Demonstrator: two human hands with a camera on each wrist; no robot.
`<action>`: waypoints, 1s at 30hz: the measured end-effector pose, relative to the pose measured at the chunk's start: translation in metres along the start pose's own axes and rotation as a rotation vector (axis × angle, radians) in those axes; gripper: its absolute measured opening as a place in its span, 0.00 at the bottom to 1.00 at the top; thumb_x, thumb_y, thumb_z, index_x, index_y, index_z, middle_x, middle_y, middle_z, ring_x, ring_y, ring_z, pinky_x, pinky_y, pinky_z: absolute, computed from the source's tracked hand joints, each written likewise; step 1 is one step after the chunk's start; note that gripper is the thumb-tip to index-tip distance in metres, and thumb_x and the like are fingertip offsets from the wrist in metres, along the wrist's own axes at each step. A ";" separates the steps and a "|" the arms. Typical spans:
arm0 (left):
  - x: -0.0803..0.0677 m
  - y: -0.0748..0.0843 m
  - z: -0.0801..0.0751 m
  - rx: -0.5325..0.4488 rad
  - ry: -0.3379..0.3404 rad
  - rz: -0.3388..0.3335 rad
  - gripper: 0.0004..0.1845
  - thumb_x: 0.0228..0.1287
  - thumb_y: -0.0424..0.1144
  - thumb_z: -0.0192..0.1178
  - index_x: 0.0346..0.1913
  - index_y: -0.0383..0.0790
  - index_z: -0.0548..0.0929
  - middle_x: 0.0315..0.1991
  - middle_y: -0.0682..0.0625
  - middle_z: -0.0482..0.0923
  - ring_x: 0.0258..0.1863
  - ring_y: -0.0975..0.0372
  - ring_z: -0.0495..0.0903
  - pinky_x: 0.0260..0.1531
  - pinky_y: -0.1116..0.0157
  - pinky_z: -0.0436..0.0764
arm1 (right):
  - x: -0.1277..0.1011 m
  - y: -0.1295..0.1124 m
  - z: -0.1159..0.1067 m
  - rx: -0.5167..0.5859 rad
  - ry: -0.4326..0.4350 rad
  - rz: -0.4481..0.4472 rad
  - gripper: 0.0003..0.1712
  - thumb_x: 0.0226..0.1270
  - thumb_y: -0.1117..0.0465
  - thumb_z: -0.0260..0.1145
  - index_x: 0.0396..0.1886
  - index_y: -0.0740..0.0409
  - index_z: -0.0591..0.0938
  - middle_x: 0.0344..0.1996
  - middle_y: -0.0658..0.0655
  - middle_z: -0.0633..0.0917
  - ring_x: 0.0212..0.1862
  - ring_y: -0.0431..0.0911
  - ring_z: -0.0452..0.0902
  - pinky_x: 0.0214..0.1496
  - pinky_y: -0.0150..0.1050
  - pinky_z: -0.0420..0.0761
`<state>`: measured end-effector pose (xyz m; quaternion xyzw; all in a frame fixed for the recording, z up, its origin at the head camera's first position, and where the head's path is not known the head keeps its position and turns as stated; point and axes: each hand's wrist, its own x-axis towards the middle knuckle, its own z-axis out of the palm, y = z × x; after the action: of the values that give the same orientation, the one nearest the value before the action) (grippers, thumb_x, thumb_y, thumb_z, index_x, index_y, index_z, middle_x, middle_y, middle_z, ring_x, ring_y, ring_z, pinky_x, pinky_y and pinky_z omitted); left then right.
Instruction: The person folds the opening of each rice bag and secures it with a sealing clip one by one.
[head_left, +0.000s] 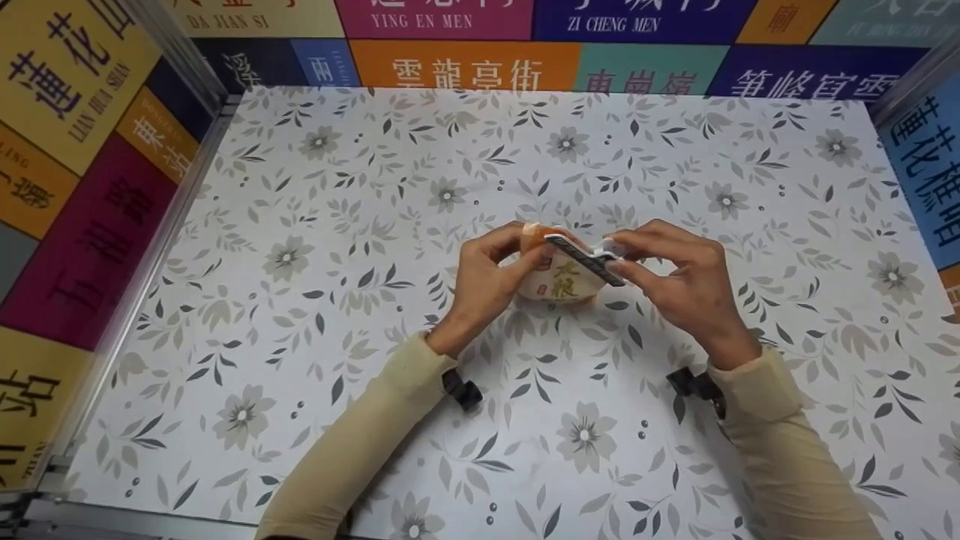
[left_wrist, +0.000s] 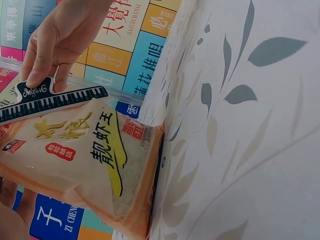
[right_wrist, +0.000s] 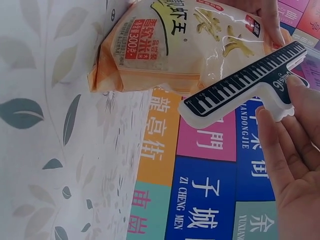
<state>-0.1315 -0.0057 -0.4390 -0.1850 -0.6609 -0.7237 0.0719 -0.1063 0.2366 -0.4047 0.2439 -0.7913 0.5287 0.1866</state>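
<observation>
A clear-and-orange plastic bag of rice [head_left: 564,283] stands upright on the table, its printed front showing in the left wrist view. My left hand [head_left: 484,281] grips the top of the bag at its left side. Between thumb and fingers, my right hand [head_left: 686,274] pinches the handles of a bag clip [right_wrist: 240,82] with a black-and-white piano-key pattern. The clip's long bar lies across the bag's top edge. Whether its jaws are around the plastic I cannot tell. Most of the left hand [left_wrist: 12,220] is cut off in the left wrist view.
A white tablecloth [head_left: 300,337] with grey flowers and leaves covers the table. Panels [head_left: 465,64] in bright colours with Chinese lettering stand along the back and both sides. A metal frame edge [head_left: 150,262] runs down the left. Dark wrist cameras [head_left: 461,390] sit at both sleeves.
</observation>
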 end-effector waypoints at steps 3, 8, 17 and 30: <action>-0.001 0.000 0.000 0.006 0.003 -0.001 0.09 0.65 0.30 0.71 0.46 0.29 0.90 0.46 0.36 0.90 0.43 0.64 0.88 0.50 0.53 0.87 | 0.000 0.000 0.001 -0.003 0.002 -0.007 0.23 0.48 0.81 0.79 0.46 0.63 0.92 0.35 0.60 0.91 0.39 0.35 0.86 0.45 0.28 0.86; -0.002 0.000 0.000 0.020 0.008 -0.023 0.09 0.64 0.31 0.71 0.45 0.30 0.90 0.46 0.37 0.90 0.44 0.64 0.89 0.52 0.53 0.87 | -0.001 0.000 0.001 -0.008 -0.002 -0.016 0.23 0.48 0.81 0.79 0.46 0.64 0.92 0.35 0.60 0.91 0.39 0.34 0.86 0.45 0.28 0.86; 0.001 0.000 0.000 0.007 0.013 -0.037 0.10 0.64 0.30 0.71 0.46 0.29 0.90 0.47 0.36 0.90 0.44 0.65 0.89 0.53 0.44 0.86 | 0.001 0.000 0.000 -0.008 0.006 -0.017 0.23 0.48 0.81 0.79 0.45 0.64 0.92 0.35 0.60 0.91 0.38 0.34 0.86 0.44 0.27 0.85; -0.001 0.000 0.000 0.001 0.004 -0.007 0.09 0.64 0.29 0.71 0.45 0.27 0.89 0.46 0.35 0.89 0.43 0.67 0.88 0.51 0.49 0.86 | 0.002 -0.002 0.002 -0.015 0.006 -0.019 0.23 0.48 0.81 0.79 0.46 0.63 0.92 0.35 0.60 0.91 0.39 0.34 0.85 0.45 0.27 0.84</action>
<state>-0.1309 -0.0058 -0.4392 -0.1811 -0.6618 -0.7240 0.0710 -0.1067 0.2343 -0.4029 0.2484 -0.7923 0.5217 0.1958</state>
